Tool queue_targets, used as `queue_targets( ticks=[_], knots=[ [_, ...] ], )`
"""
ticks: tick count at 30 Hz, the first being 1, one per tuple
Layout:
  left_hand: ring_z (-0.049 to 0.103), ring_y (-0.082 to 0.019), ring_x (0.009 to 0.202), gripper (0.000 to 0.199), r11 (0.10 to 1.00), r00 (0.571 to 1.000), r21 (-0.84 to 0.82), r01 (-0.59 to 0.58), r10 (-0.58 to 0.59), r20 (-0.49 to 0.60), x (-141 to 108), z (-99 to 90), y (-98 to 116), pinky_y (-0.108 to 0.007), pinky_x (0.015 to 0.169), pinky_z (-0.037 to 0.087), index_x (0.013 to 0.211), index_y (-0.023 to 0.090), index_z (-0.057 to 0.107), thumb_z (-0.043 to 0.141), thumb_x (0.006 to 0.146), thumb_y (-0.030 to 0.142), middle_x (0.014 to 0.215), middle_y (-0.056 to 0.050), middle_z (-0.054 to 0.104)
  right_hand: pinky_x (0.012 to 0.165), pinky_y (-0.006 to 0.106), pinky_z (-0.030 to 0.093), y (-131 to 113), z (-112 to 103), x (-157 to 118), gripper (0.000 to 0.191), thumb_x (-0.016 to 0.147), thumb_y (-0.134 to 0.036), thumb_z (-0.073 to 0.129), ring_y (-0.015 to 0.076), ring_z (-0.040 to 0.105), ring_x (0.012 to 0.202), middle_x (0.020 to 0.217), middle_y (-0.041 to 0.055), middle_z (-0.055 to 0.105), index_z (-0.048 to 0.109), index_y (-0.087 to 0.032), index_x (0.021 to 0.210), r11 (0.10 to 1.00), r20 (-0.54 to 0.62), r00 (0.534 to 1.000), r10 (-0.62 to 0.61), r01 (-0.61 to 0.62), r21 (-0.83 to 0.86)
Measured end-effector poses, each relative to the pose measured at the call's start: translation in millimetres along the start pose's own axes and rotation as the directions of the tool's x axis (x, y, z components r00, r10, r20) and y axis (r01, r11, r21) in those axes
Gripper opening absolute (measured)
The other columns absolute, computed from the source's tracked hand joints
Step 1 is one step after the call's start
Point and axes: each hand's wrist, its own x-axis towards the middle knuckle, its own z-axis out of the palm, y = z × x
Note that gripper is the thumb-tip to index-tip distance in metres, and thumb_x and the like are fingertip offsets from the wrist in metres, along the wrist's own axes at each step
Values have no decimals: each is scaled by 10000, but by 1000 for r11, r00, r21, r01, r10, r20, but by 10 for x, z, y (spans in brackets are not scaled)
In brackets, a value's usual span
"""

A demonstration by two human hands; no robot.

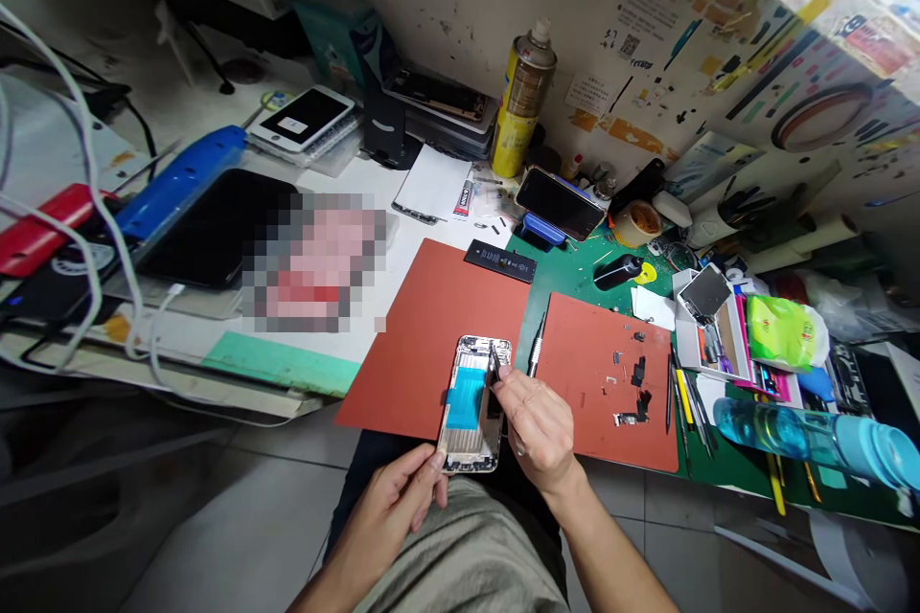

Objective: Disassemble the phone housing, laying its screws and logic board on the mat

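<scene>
An opened phone housing, with a blue sheet across its inside, is tilted above the near edge of the left red-brown mat. Its lower left corner is pinched between the thumb and fingers of my left hand. My right hand is over the housing's right side, its fingertips closed on a thin dark piece whose exact kind I cannot make out. At the far edge of that mat lies a black phone battery.
On the right mat lie several small phone parts and a metal pen-like tool. A phone leans on a blue stand. Farther right are a white box and a blue bottle. A spray can stands behind.
</scene>
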Motion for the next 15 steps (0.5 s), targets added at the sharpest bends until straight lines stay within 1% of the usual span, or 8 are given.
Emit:
queue_targets(
  ticks=[9,15],
  knots=[
    [458,-150,543,681,999,1000,35,-9,9,-3,-8,-4,-2,-300,632,383,717,213,608,473,963,834,563,19,526,964,434,704,-5,-19,-4,352,1074,-48,508,314,732,1297,1233,249,799,665,-37,1388,998,71,996,-45,48,-42],
    [458,-151,524,681,998,1000,61,4,-3,-13,10,-3,-4,-302,625,391,688,222,599,469,961,832,540,23,514,991,414,700,-14,-25,15,381,1089,-68,487,286,739,1287,1242,224,803,639,-69,1439,997,80,996,-46,51,-57]
  ],
)
